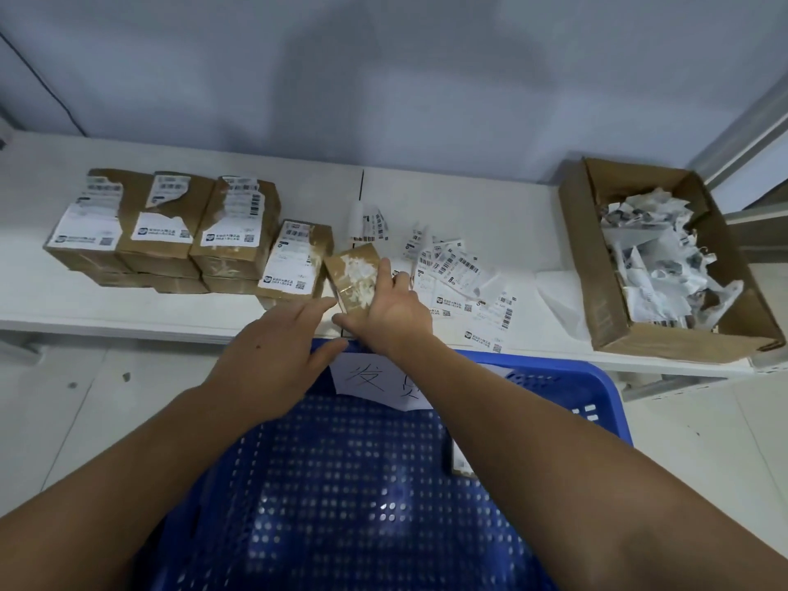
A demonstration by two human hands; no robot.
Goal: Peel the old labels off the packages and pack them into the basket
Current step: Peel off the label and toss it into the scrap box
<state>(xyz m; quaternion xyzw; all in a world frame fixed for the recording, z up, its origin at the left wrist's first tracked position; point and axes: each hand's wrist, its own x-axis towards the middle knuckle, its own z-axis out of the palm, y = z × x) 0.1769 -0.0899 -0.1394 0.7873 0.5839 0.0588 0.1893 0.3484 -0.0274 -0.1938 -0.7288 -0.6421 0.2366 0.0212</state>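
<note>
A small brown package [354,276] with white label residue on top lies near the front edge of the white shelf [128,309]. My right hand [390,307] grips it, with the thumb at its near corner and fingers along its right side. My left hand [273,356] hovers just left of it with straight fingers, holding nothing. A package with a full label [294,262] stands beside it. Further left are stacked labelled packages [162,228], some with torn labels. The blue perforated basket [597,403] is below my arms, with one package [460,460] inside.
Peeled labels [460,279] lie scattered on the shelf to the right of my hands. A cardboard box [605,300] full of crumpled label scraps stands at the far right. A handwritten paper sign [375,377] hangs on the basket's far rim. Tiled floor lies left and right.
</note>
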